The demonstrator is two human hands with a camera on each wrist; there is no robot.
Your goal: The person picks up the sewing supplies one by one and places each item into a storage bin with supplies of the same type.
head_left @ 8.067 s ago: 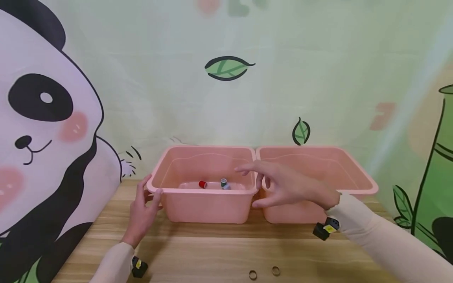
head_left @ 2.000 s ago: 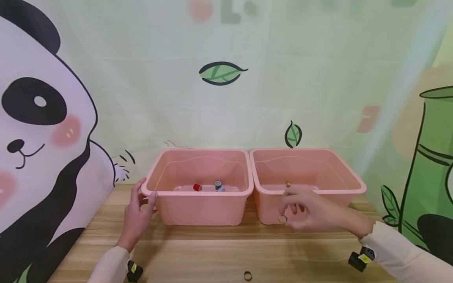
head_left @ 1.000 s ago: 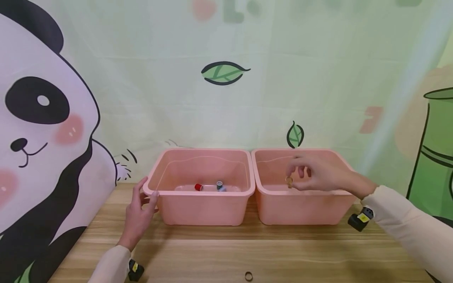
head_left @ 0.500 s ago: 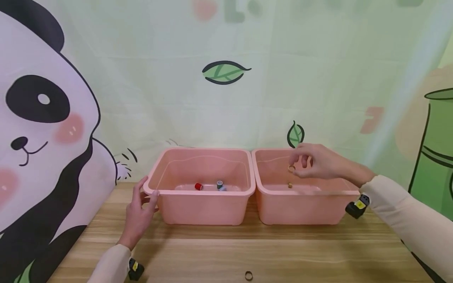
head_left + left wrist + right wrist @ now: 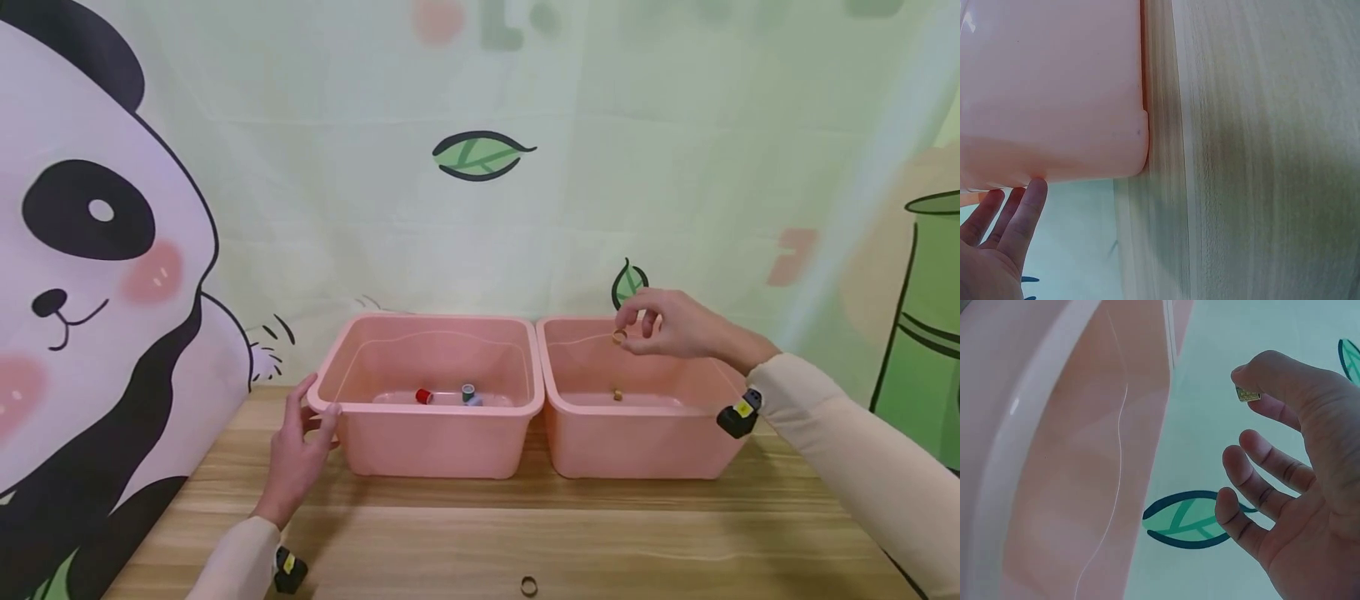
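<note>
1. While a single brass ring [image 5: 528,586] lies flat at the near edge of the wooden table [image 5: 600,533], bare wood runs open from it to both bins.
2. Near the left front, the left hand [image 5: 296,454] rests against the outer corner of the left pink bin [image 5: 442,442]; its fingers are straight and relaxed, tips touching the rim and wall, gripping nothing. From the left wrist view the fingertips [image 5: 1034,190] meet the bin's rounded bottom corner [image 5: 1054,94], with free table beside it.
3. Just beside that bin, rims nearly touching, stands the right pink bin [image 5: 637,442]; both are open-topped and sit close to the wall.
4. Inside the left pink bin lie a red spool [image 5: 424,396] and a green-and-white spool [image 5: 470,392], both on their sides on the floor, close together.
5. Inside the right pink bin 1 small brass piece [image 5: 618,395] rests on the floor, with bare floor around it.
6. Above the right bin's far rim, the right hand [image 5: 667,323] pinches a second brass ring [image 5: 618,336] between thumb and forefinger, the other 3 fingers loosely spread. The ring hangs in the air over the bin's open mouth, clear of its walls; the right wrist view shows only its edge [image 5: 1247,394] at the fingertips, so its facing is hard to tell.
7. Farthest back, the panda-and-leaf backdrop [image 5: 480,154] closes off the table just behind the bins.
</note>
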